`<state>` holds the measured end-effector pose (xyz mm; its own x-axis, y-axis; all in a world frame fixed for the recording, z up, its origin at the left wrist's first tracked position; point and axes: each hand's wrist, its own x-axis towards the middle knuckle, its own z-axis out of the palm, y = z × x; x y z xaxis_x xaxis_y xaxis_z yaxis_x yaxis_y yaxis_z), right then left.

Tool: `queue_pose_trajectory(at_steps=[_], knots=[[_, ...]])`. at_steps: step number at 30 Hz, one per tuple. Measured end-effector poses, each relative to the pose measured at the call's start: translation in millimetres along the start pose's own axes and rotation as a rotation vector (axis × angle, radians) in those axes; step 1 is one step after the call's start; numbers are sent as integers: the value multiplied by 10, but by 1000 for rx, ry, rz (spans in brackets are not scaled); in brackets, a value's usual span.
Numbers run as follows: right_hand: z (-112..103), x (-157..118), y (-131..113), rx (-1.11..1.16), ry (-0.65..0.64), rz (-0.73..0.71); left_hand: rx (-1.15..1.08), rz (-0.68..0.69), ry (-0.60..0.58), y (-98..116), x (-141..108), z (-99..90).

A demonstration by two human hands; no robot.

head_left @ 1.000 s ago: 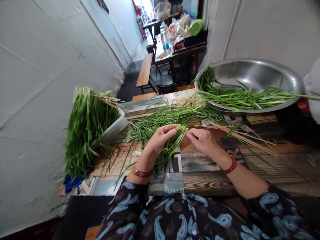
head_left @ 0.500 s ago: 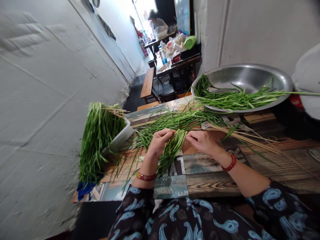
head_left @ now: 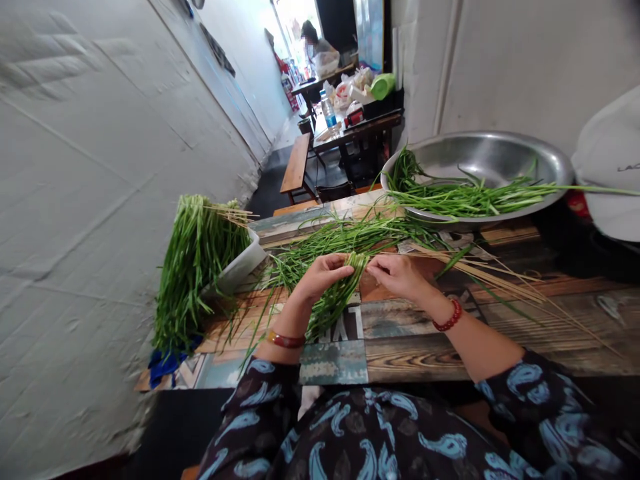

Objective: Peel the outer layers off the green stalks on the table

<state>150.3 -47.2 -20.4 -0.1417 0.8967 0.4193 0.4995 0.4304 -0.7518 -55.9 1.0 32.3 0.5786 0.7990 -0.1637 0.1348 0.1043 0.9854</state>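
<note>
In the head view my left hand (head_left: 323, 277) is closed round the pale stem ends of a bunch of garlic chives (head_left: 333, 307), its thumb pressed over them. The green leaves hang down toward the table's near side. My right hand (head_left: 395, 275) pinches at the right edge of the same bunch; what lies between its fingertips is too small to make out. Behind both hands spreads a loose pile of chives (head_left: 345, 233). Thin bamboo skewers (head_left: 485, 275) lie fanned out just right of my right hand.
At left, a white plastic bin (head_left: 243, 263) carries skewered chives (head_left: 195, 280) draping over its side. A wide metal basin (head_left: 500, 143) with more chives stands back right. The patterned wooden table (head_left: 425, 357) meets a wall at left. Beyond are a bench (head_left: 296, 163) and a person (head_left: 323, 50).
My left thumb has moved from the top of the bunch onto its front, and my hands are slightly closer together. The whole view has shifted a little.
</note>
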Motion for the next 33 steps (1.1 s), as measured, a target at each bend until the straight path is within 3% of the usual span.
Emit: queue_pose_trajectory(at_steps=[6, 9, 13, 17, 22, 27, 30, 32, 33], knots=[[20, -5, -22, 87, 19, 103, 129, 23, 95, -106, 100, 140], [31, 5, 17, 165, 7, 193, 80, -11, 38, -123, 130, 128], [30, 21, 126, 204, 40, 264, 6, -62, -70, -162, 70, -16], [47, 31, 199, 307, 78, 354, 255, -59, -67, -225, -70, -255], [95, 13, 144, 482, 49, 469, 498, -26, 125, -242, -195, -657], [110, -6, 109, 556, 17, 560, 675, 55, 512, -207, -291, -982], [111, -19, 111, 554, 12, 563, 739, 118, 661, -227, -334, -867], [101, -32, 101, 549, 5, 543, 761, 178, 625, -260, -311, -638], [92, -39, 90, 547, 2, 527, 782, 249, 539, -277, -276, -503]])
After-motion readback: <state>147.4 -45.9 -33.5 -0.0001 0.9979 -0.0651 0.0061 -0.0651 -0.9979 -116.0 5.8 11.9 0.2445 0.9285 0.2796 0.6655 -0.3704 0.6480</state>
